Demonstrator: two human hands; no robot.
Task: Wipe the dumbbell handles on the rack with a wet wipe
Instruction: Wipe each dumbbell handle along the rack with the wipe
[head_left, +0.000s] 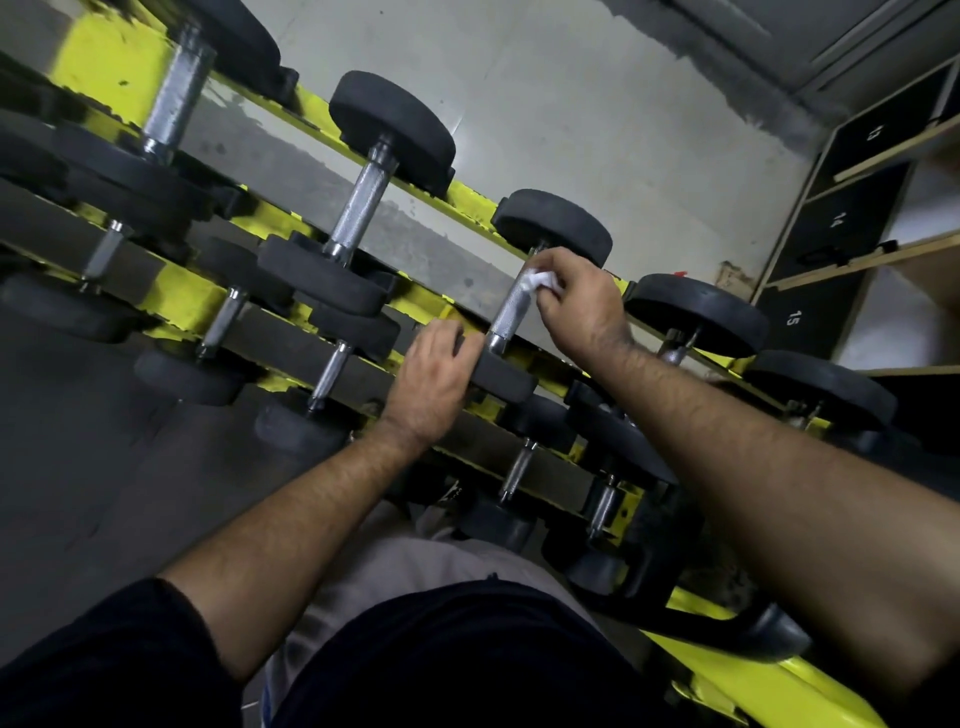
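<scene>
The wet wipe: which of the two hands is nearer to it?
Right. The right hand pinches the wet wipe against the far end of the dumbbell handle. The left hand rests on the near weight head, away from it.

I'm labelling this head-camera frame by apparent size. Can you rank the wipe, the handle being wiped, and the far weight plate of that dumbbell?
Largest to smallest as they look:
1. far weight plate
2. handle, partly covered
3. wipe, mostly hidden in the right hand
</scene>
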